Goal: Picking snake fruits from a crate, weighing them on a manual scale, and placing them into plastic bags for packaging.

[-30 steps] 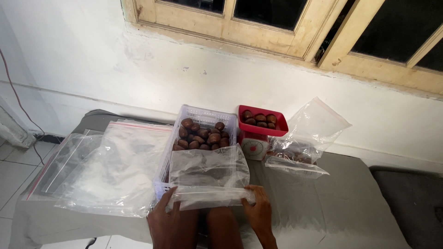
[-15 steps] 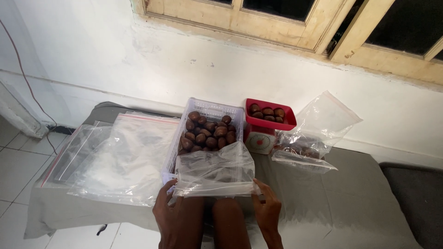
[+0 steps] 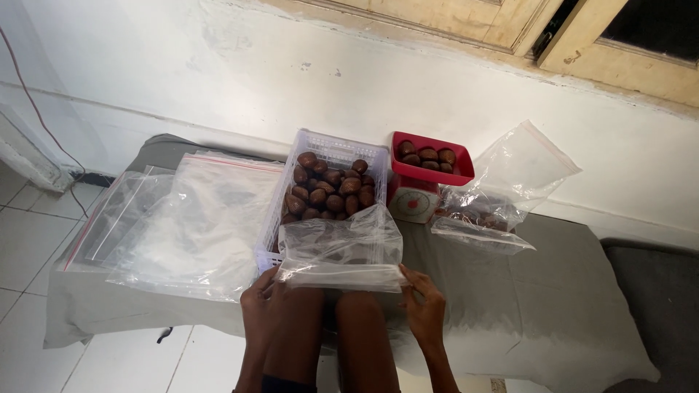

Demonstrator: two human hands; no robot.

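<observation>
Both hands hold one clear plastic bag by its lower corners, in front of me above my knees. My left hand pinches the bag's left corner and my right hand pinches the right corner. The bag hangs over the near end of a clear plastic basket filled with brown chestnuts. Right of the basket stands a small red kitchen scale whose red tray holds several chestnuts.
A pile of flat clear zip bags lies at the left of the grey-covered table. Another clear bag with some chestnuts stands right of the scale. A white wall and wooden window frame are behind.
The view has tipped down and closed in on the table. My hands still hold the same bag at its corners, now a little lower in the picture.
</observation>
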